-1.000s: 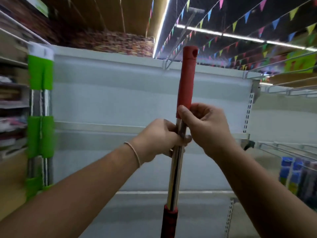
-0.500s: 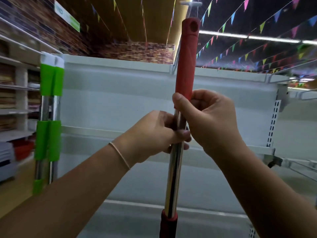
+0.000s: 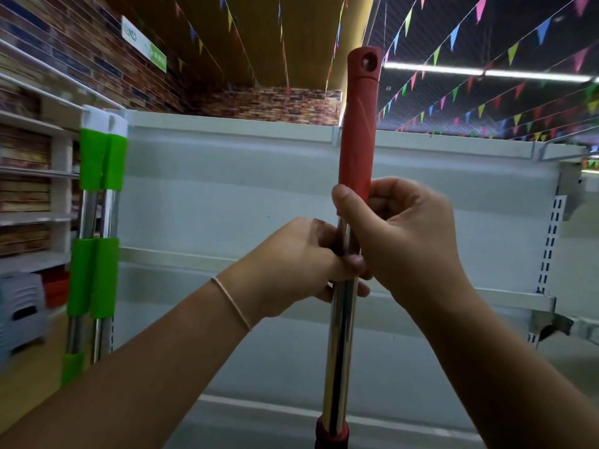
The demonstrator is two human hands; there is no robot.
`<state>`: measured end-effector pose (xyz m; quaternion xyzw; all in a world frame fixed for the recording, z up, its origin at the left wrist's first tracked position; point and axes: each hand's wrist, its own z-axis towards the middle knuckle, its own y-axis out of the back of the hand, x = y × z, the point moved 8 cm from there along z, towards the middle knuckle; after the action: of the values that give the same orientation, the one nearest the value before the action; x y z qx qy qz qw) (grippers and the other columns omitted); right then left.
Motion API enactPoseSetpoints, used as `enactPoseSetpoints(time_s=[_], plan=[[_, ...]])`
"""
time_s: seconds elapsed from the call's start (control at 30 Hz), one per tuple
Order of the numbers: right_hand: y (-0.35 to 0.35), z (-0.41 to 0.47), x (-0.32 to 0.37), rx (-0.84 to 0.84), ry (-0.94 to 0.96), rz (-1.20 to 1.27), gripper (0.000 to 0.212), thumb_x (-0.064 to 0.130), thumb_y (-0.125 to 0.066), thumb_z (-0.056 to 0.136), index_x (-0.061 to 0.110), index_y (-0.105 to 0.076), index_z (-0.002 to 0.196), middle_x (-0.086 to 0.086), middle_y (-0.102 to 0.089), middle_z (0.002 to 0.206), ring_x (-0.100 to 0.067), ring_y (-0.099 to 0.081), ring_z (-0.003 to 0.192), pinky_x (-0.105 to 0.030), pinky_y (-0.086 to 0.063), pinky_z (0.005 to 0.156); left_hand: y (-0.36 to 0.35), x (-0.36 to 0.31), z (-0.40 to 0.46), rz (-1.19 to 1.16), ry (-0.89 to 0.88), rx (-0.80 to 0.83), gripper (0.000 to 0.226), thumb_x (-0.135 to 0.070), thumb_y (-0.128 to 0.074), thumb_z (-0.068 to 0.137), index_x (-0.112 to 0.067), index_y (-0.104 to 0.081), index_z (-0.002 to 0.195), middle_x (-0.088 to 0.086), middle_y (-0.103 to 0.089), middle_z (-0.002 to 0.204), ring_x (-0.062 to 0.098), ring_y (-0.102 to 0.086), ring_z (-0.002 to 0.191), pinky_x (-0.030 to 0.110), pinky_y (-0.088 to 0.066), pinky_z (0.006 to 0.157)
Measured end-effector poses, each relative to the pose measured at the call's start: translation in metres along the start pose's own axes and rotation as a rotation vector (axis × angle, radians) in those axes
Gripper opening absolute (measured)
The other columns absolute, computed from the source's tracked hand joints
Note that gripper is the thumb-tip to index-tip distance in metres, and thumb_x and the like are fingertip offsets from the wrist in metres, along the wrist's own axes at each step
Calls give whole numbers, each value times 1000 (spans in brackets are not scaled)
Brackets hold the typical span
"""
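Chrome steel tube and a red plastic handle (image 3: 358, 131) make up the telescopic pole (image 3: 340, 335), which stands almost upright in the middle of the view, just in front of the person. The handle is ribbed, with a hanging hole (image 3: 368, 61) through its rounded top, and a red collar (image 3: 330, 435) rings the tube at the bottom edge of the view. The right hand (image 3: 402, 234) has its grip closed round the handle's lower end, thumb laid up the front. The left hand (image 3: 291, 260) has its grip closed on the bare tube directly below, and the two hands touch. Behind the pole a white shelving unit (image 3: 227, 196) fills the background, its back panel bare and its top edge level with the middle of the handle; a slotted upright (image 3: 551, 241) marks its right end. There is open room on both sides of the pole. Well to the left stand two chrome poles with green sleeves (image 3: 97, 222), side by side. Coloured bunting (image 3: 515, 50) hangs overhead, above the handle's tip.
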<state>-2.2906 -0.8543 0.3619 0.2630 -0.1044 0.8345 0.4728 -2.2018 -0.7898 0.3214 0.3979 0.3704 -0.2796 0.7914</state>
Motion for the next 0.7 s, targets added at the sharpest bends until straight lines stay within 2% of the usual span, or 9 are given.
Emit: enactPoseSetpoints(time_s=[0.17,0.37,0.47,0.57,0.63,0.7], plan=[[3,3,-4,-41,10,-19,24,37,-77,80,15,-67,83,0,-70,67,-19,-69,57,-44,-58,54,1,3,5,-47,-31,69,13,0,-56,93,1,-65,102,6,-74,84,30,-74,87,38,-59,75],[-1,3,-4,-68,36,-58,27,36,-79,77,16,-61,80,3,-66,63,-12,-66,56,-38,-57,56,0,7,7,-160,-66,172,14,4,-53,93,-2,-65,98,7,-75,86,37,-72,91,50,-58,84],[-3,9,-3,-47,40,-33,28,35,-78,78,13,-62,82,-2,-67,65,-18,-67,57,-43,-57,56,3,4,9,-180,-81,187,12,1,-54,92,-1,-65,98,9,-74,87,40,-71,93,50,-58,84],[-3,17,0,-12,45,3,29,35,-77,79,10,-63,84,-9,-68,70,-26,-68,60,-49,-56,55,5,-2,12,-200,-84,209,13,-6,-59,86,-1,-63,97,11,-73,87,41,-71,92,44,-60,77],[-2,19,1,-8,47,14,28,34,-77,79,10,-64,83,-11,-69,71,-26,-68,60,-49,-57,57,6,-3,14,-209,-83,221,20,-11,-62,81,0,-62,99,15,-72,92,41,-71,91,42,-60,75],[-3,18,0,-2,42,14,28,35,-77,78,11,-63,83,-10,-69,71,-25,-68,60,-48,-57,57,5,-1,14,-209,-82,233,19,-8,-60,87,2,-62,103,19,-72,98,42,-70,94,45,-60,79]])
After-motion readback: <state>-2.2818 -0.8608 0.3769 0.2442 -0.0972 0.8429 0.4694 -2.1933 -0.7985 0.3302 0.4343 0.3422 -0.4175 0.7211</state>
